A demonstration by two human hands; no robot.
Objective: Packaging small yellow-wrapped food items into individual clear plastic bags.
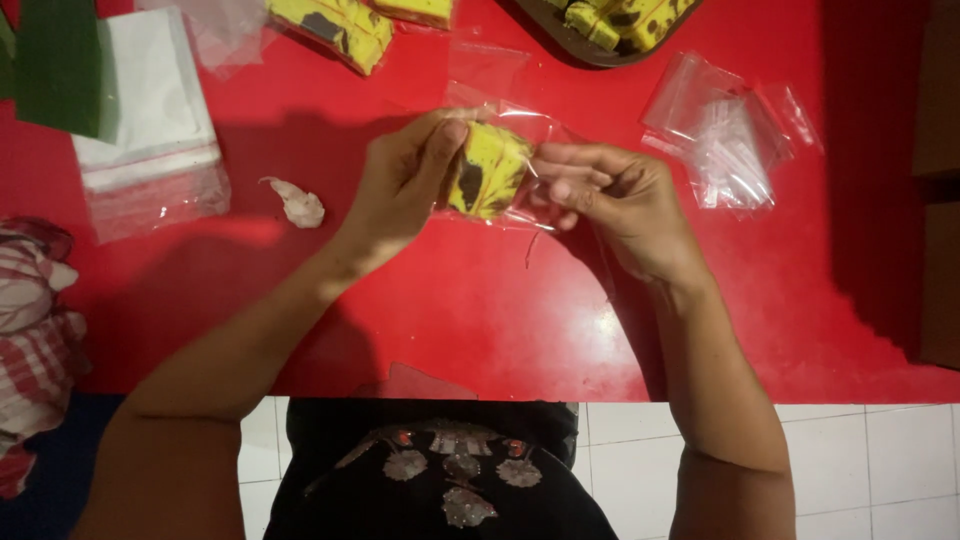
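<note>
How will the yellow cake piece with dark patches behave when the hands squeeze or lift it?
The cake piece looks soft and crumbly, so a hard squeeze would probably dent it. The clear plastic bag around it is thin and creased, likely floppy and slippery. Both the left hand and right hand hold it.

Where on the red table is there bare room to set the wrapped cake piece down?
Bare red table lies between the two forearms, below the cake piece. More lies right of the right hand, under the loose clear bags. The far edge is crowded: bag stack, wrapped pieces, tray. A crumpled scrap sits beside the left hand.
</note>
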